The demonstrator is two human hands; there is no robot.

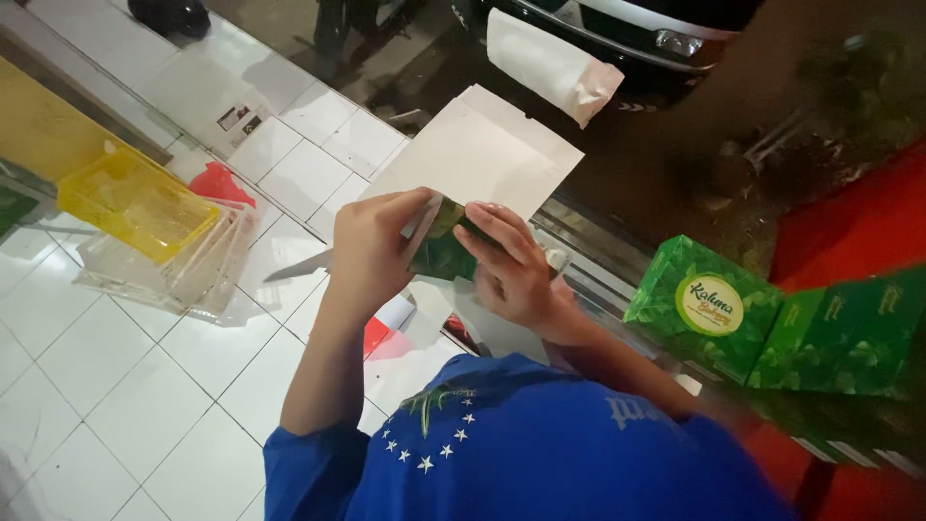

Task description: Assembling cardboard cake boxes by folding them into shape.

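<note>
My left hand point(371, 246) and my right hand point(511, 265) meet in the middle of the view, above my blue shirt. Between them is a dark green packet point(446, 249). My right hand's fingers curl over its right side. My left hand pinches the lower edge of a flat white paper bag point(477, 154), which stands up behind the packet; the packet's lower part is hidden by my hands. A thin grey blade-like strip point(299, 265) sticks out to the left from under my left hand.
Two green printed boxes point(704, 309) point(849, 333) sit at the right on a red surface point(858, 227). A yellow plastic tub point(135, 198) rests on clear trays point(174, 280) on the white tiled floor point(125, 386), with a red bag point(220, 183) nearby. Another white bag point(550, 63) and a vehicle bumper point(627, 34) are at the top.
</note>
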